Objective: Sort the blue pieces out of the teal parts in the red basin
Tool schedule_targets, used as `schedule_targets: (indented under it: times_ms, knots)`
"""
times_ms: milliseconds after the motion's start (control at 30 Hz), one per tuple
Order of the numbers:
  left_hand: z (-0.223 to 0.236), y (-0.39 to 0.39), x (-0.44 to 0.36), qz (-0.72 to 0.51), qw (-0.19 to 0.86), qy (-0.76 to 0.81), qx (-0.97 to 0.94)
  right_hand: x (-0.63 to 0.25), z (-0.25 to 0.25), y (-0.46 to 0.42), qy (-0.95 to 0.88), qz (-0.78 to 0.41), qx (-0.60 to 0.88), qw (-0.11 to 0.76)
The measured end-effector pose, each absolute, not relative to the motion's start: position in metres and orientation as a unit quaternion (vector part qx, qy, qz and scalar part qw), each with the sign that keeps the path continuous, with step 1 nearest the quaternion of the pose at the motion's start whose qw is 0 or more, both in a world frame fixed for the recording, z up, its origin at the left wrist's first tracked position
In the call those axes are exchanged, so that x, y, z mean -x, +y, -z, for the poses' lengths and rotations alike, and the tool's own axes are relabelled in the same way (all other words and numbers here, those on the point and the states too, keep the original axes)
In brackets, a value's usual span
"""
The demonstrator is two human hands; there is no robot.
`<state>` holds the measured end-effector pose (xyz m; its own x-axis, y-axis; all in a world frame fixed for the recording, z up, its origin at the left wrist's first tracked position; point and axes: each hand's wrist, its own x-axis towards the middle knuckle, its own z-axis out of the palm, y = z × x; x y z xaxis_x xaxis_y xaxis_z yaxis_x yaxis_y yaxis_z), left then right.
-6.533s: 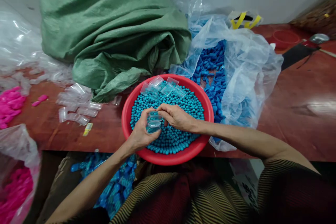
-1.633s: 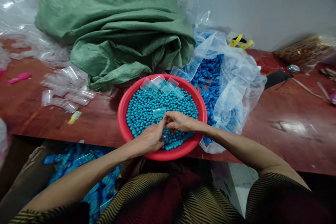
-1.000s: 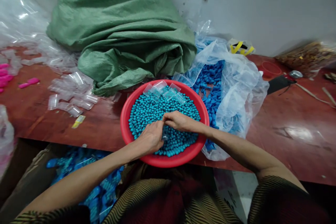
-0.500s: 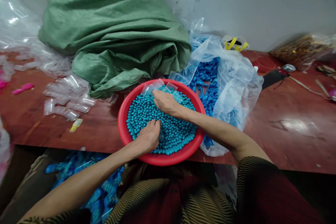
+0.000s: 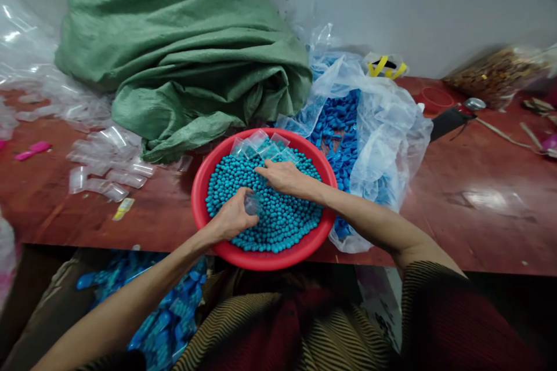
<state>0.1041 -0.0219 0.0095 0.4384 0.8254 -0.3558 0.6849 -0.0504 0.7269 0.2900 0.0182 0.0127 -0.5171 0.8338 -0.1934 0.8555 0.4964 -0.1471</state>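
Observation:
A red basin full of small teal beads sits at the table's near edge. My left hand rests on the beads, fingers curled round a small clear plastic piece. My right hand lies further back on the beads, fingers bent and pinching at something I cannot make out. Several clear plastic pieces lie in a heap at the basin's far rim.
A crumpled green sack lies behind the basin. To the right, a clear bag of blue parts. Loose clear pieces lie left on the red-brown table. More blue parts sit below the table.
My right hand has drawn back from the clear pieces at the far rim toward the basin's middle. My left hand has lifted slightly, showing a clear piece.

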Motion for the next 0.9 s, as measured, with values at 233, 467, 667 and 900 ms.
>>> schedule_targets:
  times_ms: [233, 467, 667, 900]
  knots:
    - [-0.006, -0.025, -0.106, -0.131, 0.459, 0.494, -0.727, -0.291, -0.004, 0.01, 0.694, 0.453, -0.529, -0.182]
    - [-0.002, -0.024, -0.108, -0.146, 0.509, 0.43, -0.731, -0.281, 0.011, -0.015, 0.482, 0.647, -0.494, -0.324]
    - [-0.003, -0.028, -0.103, -0.23, 0.48, 0.378, -0.758, -0.28, 0.005, -0.032, 0.592, 0.513, -0.485, -0.389]
    - [0.002, -0.04, -0.106, -0.313, 0.264, 0.342, -0.846, -0.284, -0.016, -0.046, 0.783, 0.278, -0.387, -0.399]
